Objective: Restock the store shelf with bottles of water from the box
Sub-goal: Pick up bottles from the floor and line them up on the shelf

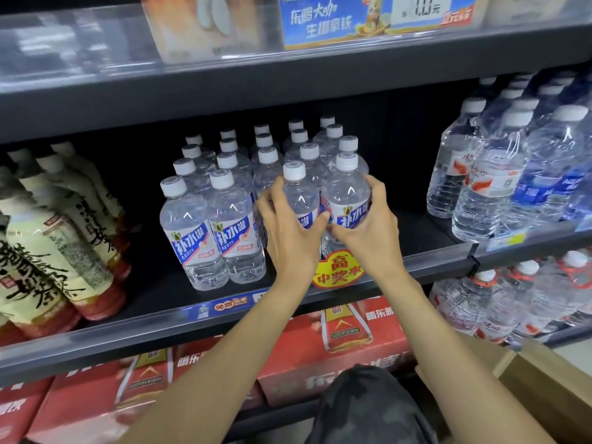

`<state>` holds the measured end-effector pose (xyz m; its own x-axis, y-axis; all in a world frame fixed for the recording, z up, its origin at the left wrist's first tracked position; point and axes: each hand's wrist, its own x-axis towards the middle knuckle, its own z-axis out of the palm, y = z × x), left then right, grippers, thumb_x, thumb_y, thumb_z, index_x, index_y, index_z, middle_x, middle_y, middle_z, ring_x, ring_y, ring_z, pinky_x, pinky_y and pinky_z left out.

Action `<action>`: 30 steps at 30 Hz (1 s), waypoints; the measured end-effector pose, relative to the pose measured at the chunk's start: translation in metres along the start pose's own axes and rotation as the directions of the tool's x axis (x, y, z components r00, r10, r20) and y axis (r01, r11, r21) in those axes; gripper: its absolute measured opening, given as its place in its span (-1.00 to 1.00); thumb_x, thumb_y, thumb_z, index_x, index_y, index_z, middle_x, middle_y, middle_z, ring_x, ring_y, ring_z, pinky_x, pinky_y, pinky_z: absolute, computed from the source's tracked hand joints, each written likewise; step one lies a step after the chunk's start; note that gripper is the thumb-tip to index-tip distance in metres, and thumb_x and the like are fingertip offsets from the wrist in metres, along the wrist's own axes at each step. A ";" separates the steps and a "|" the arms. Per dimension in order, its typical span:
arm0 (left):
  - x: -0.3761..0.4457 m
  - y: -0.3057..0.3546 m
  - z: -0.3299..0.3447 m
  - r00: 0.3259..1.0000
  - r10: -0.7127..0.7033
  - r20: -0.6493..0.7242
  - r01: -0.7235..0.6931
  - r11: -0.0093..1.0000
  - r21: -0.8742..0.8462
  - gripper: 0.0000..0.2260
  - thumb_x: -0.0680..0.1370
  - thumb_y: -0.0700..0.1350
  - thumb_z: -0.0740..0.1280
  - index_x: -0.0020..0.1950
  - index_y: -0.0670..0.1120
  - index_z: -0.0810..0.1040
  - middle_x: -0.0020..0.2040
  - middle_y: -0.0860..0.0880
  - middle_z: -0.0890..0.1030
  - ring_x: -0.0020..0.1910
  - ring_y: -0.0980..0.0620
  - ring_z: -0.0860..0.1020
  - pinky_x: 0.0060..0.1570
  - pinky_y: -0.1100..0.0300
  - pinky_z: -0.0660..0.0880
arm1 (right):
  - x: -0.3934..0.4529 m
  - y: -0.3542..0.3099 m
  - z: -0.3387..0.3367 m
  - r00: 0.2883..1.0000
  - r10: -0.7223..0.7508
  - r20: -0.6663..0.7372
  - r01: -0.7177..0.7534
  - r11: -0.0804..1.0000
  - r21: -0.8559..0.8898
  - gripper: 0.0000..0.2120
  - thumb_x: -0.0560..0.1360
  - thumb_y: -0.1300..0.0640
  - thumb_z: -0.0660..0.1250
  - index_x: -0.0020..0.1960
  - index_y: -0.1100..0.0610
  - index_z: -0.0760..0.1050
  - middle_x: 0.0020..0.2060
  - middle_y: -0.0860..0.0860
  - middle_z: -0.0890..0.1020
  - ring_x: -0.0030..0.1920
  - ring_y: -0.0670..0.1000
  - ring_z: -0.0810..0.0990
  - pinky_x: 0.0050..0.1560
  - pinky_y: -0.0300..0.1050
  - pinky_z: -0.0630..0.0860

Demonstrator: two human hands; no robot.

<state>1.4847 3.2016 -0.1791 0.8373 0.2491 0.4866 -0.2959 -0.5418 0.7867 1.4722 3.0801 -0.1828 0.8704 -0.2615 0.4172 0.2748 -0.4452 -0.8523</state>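
Several clear water bottles with white caps and blue-white labels stand in rows on the dark middle shelf [160, 302]. My left hand [288, 232] grips one front bottle [299, 193] around its body. Beside it, my right hand [365, 229] grips another front bottle [347, 187], fingers wrapped round its right side. Both bottles stand upright at the front right of the group, touching each other. Two more front bottles [217, 238] stand to their left. The corner of a brown cardboard box [544, 379] shows at the lower right.
Tea bottles [54, 251] with cream labels lean at the shelf's left. Larger water bottles [499, 174] fill the right section. Red drink cartons [336, 344] sit on the shelf below. A bare stretch of shelf lies right of the held bottles. A yellow-red tag [338, 270] hangs at the shelf edge.
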 end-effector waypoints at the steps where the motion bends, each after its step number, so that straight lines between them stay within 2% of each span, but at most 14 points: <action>1: -0.001 0.000 0.000 1.000 0.001 0.005 -0.001 1.000 -0.004 -0.25 0.41 0.01 0.50 0.47 0.08 0.14 0.41 0.03 0.19 0.33 0.01 0.37 -0.06 0.18 0.36 | 0.000 0.000 -0.001 1.000 0.002 -0.002 -0.002 1.000 0.004 -0.21 0.27 -0.03 0.56 0.37 -0.14 0.22 0.13 -0.19 0.59 0.12 -0.14 0.60 0.15 0.06 0.56; 3: -0.002 -0.001 -0.001 0.999 0.011 0.042 -0.010 1.000 -0.018 -0.22 0.42 0.03 0.49 0.49 0.06 0.10 0.44 0.02 0.15 0.36 0.02 0.32 0.00 0.20 0.35 | 0.000 0.000 -0.002 1.000 0.007 0.004 -0.007 1.000 0.007 -0.21 0.28 -0.06 0.56 0.37 -0.14 0.21 0.15 -0.17 0.59 0.15 -0.11 0.59 0.15 0.07 0.56; 8: 0.001 0.005 -0.018 0.978 0.086 0.189 -0.091 0.996 0.020 -0.19 0.51 -0.03 0.42 0.57 -0.05 -0.05 0.54 0.00 -0.02 0.52 0.09 0.06 0.36 0.24 0.15 | 0.000 -0.002 -0.005 0.997 0.017 0.078 -0.018 1.000 0.016 -0.15 0.28 0.05 0.60 0.41 -0.11 0.18 0.28 -0.10 0.51 0.26 -0.06 0.52 0.24 0.05 0.52; 9: 0.003 0.008 -0.025 0.972 0.107 0.207 -0.113 0.994 0.015 -0.20 0.53 -0.06 0.39 0.58 -0.03 -0.08 0.55 0.00 -0.01 0.50 0.22 0.05 0.34 0.35 0.12 | -0.001 -0.002 -0.006 0.996 0.021 0.090 -0.023 1.000 0.016 -0.14 0.29 0.08 0.60 0.42 -0.10 0.17 0.31 -0.08 0.49 0.28 -0.05 0.51 0.26 0.04 0.51; 11: 0.009 0.014 -0.041 0.953 0.188 0.237 -0.195 0.981 0.006 -0.26 0.57 -0.14 0.35 0.58 0.02 -0.07 0.52 0.01 0.09 0.28 0.60 0.10 0.17 0.67 0.11 | -0.002 -0.003 -0.009 0.993 0.025 0.114 -0.025 1.000 0.003 -0.17 0.35 0.12 0.56 0.46 -0.09 0.16 0.32 -0.06 0.48 0.27 -0.07 0.51 0.26 -0.04 0.50; 12: 0.014 0.017 -0.049 0.938 0.234 0.256 -0.248 0.969 0.020 -0.31 0.58 -0.17 0.32 0.58 0.04 -0.02 0.49 0.03 0.17 0.19 0.65 0.14 0.08 0.73 0.14 | -0.002 -0.003 -0.011 0.992 0.025 0.126 -0.024 1.000 -0.010 -0.22 0.39 0.13 0.52 0.47 -0.09 0.17 0.31 -0.05 0.49 0.21 -0.11 0.53 0.22 -0.12 0.50; 13: 0.020 0.020 -0.057 0.918 0.278 0.284 -0.306 0.950 0.060 -0.37 0.59 -0.18 0.29 0.57 0.06 0.07 0.46 0.05 0.25 0.21 0.57 0.21 0.10 0.68 0.19 | -0.003 -0.003 -0.013 0.990 0.029 0.139 -0.025 0.999 -0.029 -0.27 0.44 0.14 0.48 0.48 -0.06 0.18 0.29 -0.04 0.51 0.13 -0.15 0.54 0.17 -0.19 0.49; 14: 0.027 0.025 -0.064 0.894 0.313 0.320 -0.369 0.920 0.130 -0.44 0.60 -0.17 0.28 0.55 0.09 0.17 0.43 0.04 0.32 0.28 0.39 0.29 0.17 0.55 0.26 | -0.003 -0.003 -0.015 0.988 0.035 0.150 -0.027 0.998 -0.051 -0.33 0.47 0.14 0.44 0.47 -0.03 0.21 0.26 -0.03 0.54 0.07 -0.17 0.55 0.14 -0.21 0.49; 15: 0.035 0.028 -0.070 0.871 0.336 0.358 -0.428 0.877 0.219 -0.50 0.60 -0.15 0.28 0.51 0.11 0.26 0.40 0.02 0.39 0.33 0.19 0.36 0.24 0.33 0.35 | -0.004 -0.003 -0.017 0.987 0.041 0.155 -0.030 0.997 -0.075 -0.39 0.50 0.15 0.41 0.47 0.01 0.24 0.23 -0.02 0.56 0.04 -0.16 0.54 0.14 -0.19 0.50; 16: 0.042 0.032 -0.073 0.855 0.341 0.391 -0.469 0.831 0.300 -0.55 0.59 -0.11 0.29 0.47 0.12 0.33 0.37 0.01 0.43 0.32 0.05 0.40 0.21 0.14 0.42 | -0.005 -0.004 -0.018 0.987 0.047 0.154 -0.033 0.995 -0.093 -0.44 0.51 0.16 0.40 0.45 0.03 0.27 0.21 -0.01 0.58 0.04 -0.14 0.54 0.16 -0.16 0.50; 18: 0.054 0.039 -0.078 0.832 0.325 0.450 -0.509 0.771 0.384 -0.61 0.57 -0.06 0.32 0.40 0.13 0.42 0.30 0.00 0.49 0.24 -0.05 0.46 0.12 0.02 0.47 | -0.005 -0.006 -0.018 0.988 0.056 0.145 -0.041 0.994 -0.106 -0.51 0.52 0.16 0.38 0.40 0.04 0.33 0.19 0.00 0.60 0.06 -0.13 0.52 0.18 -0.10 0.51; 23: 0.070 0.045 -0.083 0.791 0.332 0.514 -0.551 0.752 0.361 -0.69 0.55 -0.08 0.36 0.29 0.05 0.53 0.12 -0.06 0.56 0.09 -0.08 0.50 0.10 0.00 0.46 | -0.006 -0.009 -0.014 0.990 0.061 0.124 -0.044 0.990 -0.135 -0.55 0.51 0.14 0.41 0.35 0.07 0.37 0.16 0.02 0.61 0.13 -0.02 0.59 0.18 0.00 0.55; 27: 0.074 0.039 -0.087 0.798 0.340 0.497 -0.543 0.764 0.349 -0.70 0.53 -0.07 0.38 0.26 0.04 0.55 0.09 -0.07 0.55 0.04 -0.07 0.51 0.06 0.05 0.46 | -0.005 -0.009 -0.006 0.991 0.063 0.118 -0.044 0.987 -0.155 -0.53 0.49 0.11 0.43 0.34 0.07 0.37 0.13 0.02 0.62 0.04 -0.07 0.57 0.10 -0.06 0.52; 30: 0.079 0.032 -0.091 0.803 0.341 0.489 -0.543 0.757 0.364 -0.71 0.51 -0.07 0.40 0.23 0.03 0.57 0.07 -0.08 0.55 0.00 -0.06 0.52 -0.02 0.14 0.42 | -0.005 -0.010 0.002 0.990 0.067 0.122 -0.048 0.988 -0.149 -0.50 0.48 0.10 0.44 0.36 0.06 0.36 0.10 0.01 0.63 0.00 -0.06 0.57 0.12 0.00 0.56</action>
<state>1.4997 3.2767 -0.0805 0.7959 -0.3773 0.4735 -0.5115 -0.8374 0.1926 1.4662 3.0878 -0.1768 0.9300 -0.1847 0.3177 0.1682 -0.5549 -0.8147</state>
